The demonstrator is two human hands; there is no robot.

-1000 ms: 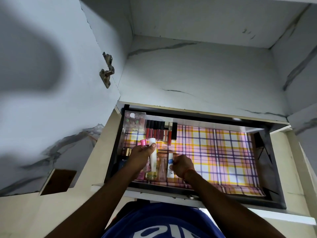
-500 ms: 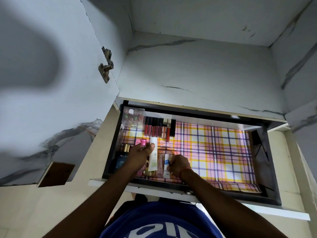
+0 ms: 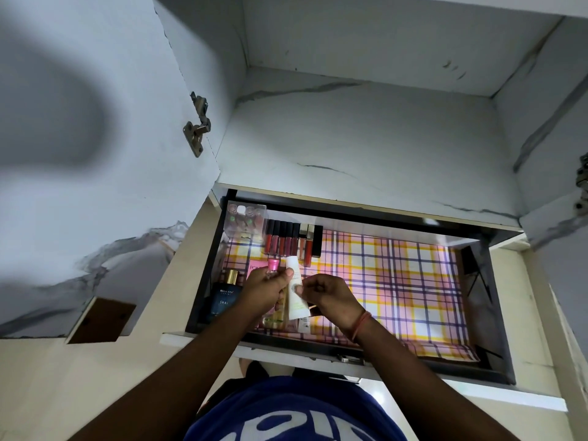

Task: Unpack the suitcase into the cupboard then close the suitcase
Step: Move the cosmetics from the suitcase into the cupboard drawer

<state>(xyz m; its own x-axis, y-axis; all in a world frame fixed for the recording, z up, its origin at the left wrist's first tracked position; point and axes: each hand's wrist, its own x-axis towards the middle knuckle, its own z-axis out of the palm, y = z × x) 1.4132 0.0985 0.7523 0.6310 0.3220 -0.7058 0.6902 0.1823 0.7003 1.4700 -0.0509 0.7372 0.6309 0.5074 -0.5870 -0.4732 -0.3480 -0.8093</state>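
Note:
An open cupboard drawer [image 3: 203, 272] lined with plaid paper [image 3: 397, 281] lies below me. My left hand [image 3: 262, 291] grips a small pink-capped bottle [image 3: 273, 265], and its thumb presses a white tube [image 3: 295, 302] held above the drawer's left part. My right hand [image 3: 331, 296] pinches the middle of that same tube from the right. Under the hands lie a clear yellowish bottle [image 3: 273, 319] and a small white tube [image 3: 304, 325]. The suitcase is out of view.
A row of lip glosses [image 3: 286, 241] and a clear box of small pots [image 3: 246, 221] sit at the drawer's back left. A dark blue perfume bottle [image 3: 224, 299] and a pink box [image 3: 256, 269] lie at the left. The cupboard door [image 3: 95, 154] stands open on the left.
My right hand has left the small white tube lying in the drawer and risen to pinch the white tube in my left hand. Both hands have lifted slightly.

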